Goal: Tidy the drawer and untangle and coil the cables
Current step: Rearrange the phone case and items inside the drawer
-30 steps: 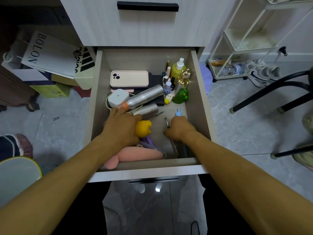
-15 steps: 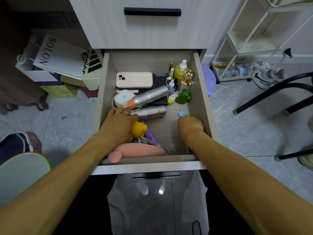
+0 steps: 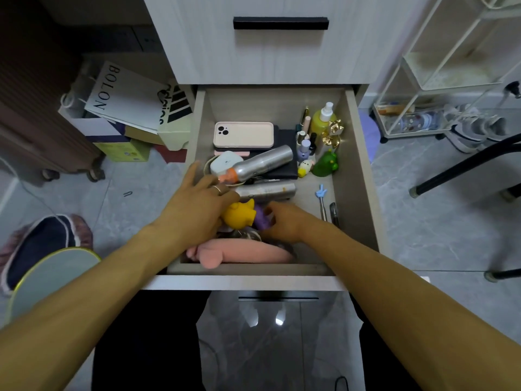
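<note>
The open drawer (image 3: 245, 269) holds a pink phone (image 3: 244, 134), two silver cans (image 3: 265, 162) (image 3: 267, 190), a white charger (image 3: 225, 162) with a cable looped round it, a yellow toy (image 3: 239, 214), a purple thing (image 3: 260, 218) and a pink plush (image 3: 248, 253). A tangle of cable (image 3: 245, 235) shows between the toy and the plush. My left hand (image 3: 197, 204) lies with fingers spread, touching the yellow toy and the nearer can. My right hand (image 3: 284, 221) has its fingers curled at the purple thing; the grip is hidden. Pens (image 3: 322, 204) lie along the right wall.
Small bottles and a green figure (image 3: 327, 163) crowd the drawer's back right corner. Paper bags and boxes (image 3: 124, 100) stand on the floor to the left, a white wire rack (image 3: 451, 80) and black chair legs (image 3: 465, 162) to the right. A round stool (image 3: 48, 277) sits near left.
My right hand has left the pens by the right wall and moved left to the purple thing. My left hand has stayed over the yellow toy, fingers more spread.
</note>
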